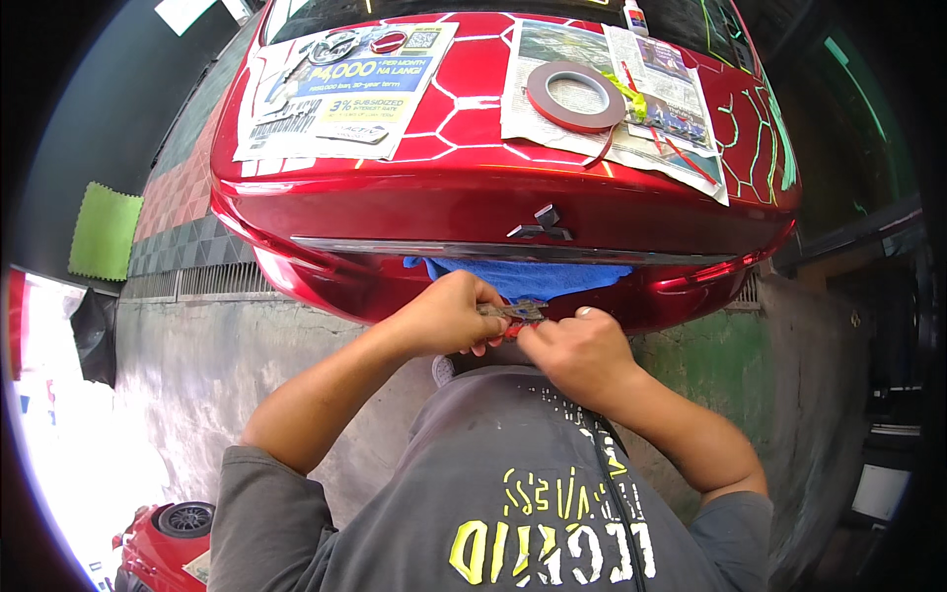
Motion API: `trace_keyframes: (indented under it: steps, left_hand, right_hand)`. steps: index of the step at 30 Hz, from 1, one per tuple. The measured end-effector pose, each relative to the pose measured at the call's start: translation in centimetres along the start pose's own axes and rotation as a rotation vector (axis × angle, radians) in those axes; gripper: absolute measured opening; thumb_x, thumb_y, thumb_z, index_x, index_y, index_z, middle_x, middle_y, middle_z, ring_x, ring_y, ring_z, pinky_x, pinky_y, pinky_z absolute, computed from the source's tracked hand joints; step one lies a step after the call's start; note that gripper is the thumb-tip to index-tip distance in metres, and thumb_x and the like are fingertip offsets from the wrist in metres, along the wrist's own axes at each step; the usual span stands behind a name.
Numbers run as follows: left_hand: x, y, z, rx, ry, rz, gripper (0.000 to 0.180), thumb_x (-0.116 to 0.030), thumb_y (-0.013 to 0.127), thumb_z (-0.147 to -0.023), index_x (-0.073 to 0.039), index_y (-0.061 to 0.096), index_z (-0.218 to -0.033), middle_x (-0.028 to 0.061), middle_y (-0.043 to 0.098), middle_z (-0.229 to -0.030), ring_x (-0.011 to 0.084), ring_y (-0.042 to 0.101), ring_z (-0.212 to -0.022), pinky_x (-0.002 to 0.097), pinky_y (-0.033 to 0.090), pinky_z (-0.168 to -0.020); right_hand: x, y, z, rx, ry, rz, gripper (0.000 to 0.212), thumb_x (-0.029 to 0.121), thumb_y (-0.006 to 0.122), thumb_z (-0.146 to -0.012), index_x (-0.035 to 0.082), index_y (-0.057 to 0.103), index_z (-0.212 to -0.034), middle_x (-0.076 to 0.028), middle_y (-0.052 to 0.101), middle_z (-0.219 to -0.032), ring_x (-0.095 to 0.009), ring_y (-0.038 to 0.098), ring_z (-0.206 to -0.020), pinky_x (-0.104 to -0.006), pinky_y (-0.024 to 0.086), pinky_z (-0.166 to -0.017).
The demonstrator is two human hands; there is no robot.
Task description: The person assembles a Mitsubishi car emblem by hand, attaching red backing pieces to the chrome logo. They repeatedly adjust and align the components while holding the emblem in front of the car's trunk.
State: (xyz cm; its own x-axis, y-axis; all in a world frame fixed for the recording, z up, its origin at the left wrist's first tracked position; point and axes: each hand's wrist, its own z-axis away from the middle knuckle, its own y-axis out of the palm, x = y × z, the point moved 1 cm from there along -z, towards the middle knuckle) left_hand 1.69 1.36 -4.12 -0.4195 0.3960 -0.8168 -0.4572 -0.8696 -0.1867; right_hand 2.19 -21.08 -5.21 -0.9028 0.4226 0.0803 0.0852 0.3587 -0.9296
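Both my hands meet in front of the rear of a red car (375,202). My left hand (449,314) pinches a small, flat, greyish piece (527,310), which sticks out past the fingertips. Something red (512,331), like a thin strip, shows just below that piece, between the two hands. Close beside it, my right hand (580,353) is closed, its thumb raised and its fingers curled toward the red bit. Whatever lies inside those fingers is hidden. Just beyond the hands, a blue cloth (562,278) is draped over the bumper.
On the trunk lid, one newspaper (424,69) carries chrome and red badges. Another newspaper (528,49) bears a large tape roll (538,104), a yellow-green item (634,99) and red strips (691,163). A white bottle (634,18) stands behind. A three-pointed chrome emblem (543,227) is on the trunk.
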Motion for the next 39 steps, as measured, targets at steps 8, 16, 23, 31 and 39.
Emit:
trace_keyframes:
  steps: [8, 16, 23, 31, 39]
  left_hand:
    - [-0.9, -1.5, 1.5, 0.07, 0.025, 0.193, 0.022, -0.014, 0.076, -0.096, 0.002, 0.075, -0.111, 0.0049, 0.076, -0.084, 0.0068, 0.065, -0.066, 0.0233, 0.049, -0.057]
    - [-4.0, -1.7, 1.9, 0.066, 0.157, 0.221, 0.052, -0.014, 0.081, -0.093, 0.0, 0.061, -0.139, 0.0089, 0.076, -0.101, 0.0114, 0.069, -0.078, 0.0247, 0.055, -0.066]
    - [-1.3, 3.0, -1.0, 0.019, 0.673, 0.638, 0.054, -0.013, 0.07, -0.103, -0.003, 0.05, -0.152, 0.009, 0.063, -0.141, 0.0223, 0.06, -0.128, 0.0395, 0.05, -0.108]
    - [-0.3, 4.7, -2.2, 0.112, 0.685, 0.907, 0.069, -0.032, 0.065, -0.106, -0.004, 0.036, -0.162, 0.0188, 0.051, -0.155, 0.0364, 0.052, -0.143, 0.0537, 0.047, -0.116]
    - [1.3, 4.1, -1.9, 0.266, 0.755, 1.096, 0.068, -0.033, 0.071, -0.102, -0.003, 0.042, -0.156, 0.0205, 0.057, -0.147, 0.0434, 0.053, -0.141, 0.0646, 0.042, -0.118]
  right_hand:
    - [-0.8, -2.3, 1.5, -0.266, 0.746, -0.756, 0.013, 0.01, 0.068, -0.101, -0.002, 0.065, -0.102, -0.009, 0.069, -0.082, -0.016, 0.06, -0.068, -0.0316, 0.047, -0.063]
    - [-1.7, -1.7, 2.6, -0.123, 0.971, -1.538, 0.011, 0.014, 0.07, -0.103, 0.005, 0.064, -0.105, -0.01, 0.074, -0.094, -0.003, 0.052, -0.057, -0.0211, 0.041, -0.05]
    - [-0.1, -1.4, 0.6, -0.342, 1.02, -2.2, 0.014, 0.025, 0.059, -0.111, 0.011, 0.06, -0.115, -0.01, 0.076, -0.099, -0.003, 0.048, -0.048, -0.0185, 0.035, -0.043]
    - [1.6, -2.1, -0.3, -0.271, 0.94, -2.178, 0.022, 0.027, 0.055, -0.113, 0.009, 0.059, -0.125, -0.007, 0.076, -0.1, -0.002, 0.047, -0.049, -0.0179, 0.037, -0.044]
    - [0.5, -2.4, 2.3, -0.422, 0.961, -1.832, 0.016, 0.024, 0.054, -0.113, 0.009, 0.05, -0.118, -0.008, 0.069, -0.088, -0.007, 0.054, -0.059, -0.022, 0.036, -0.05]
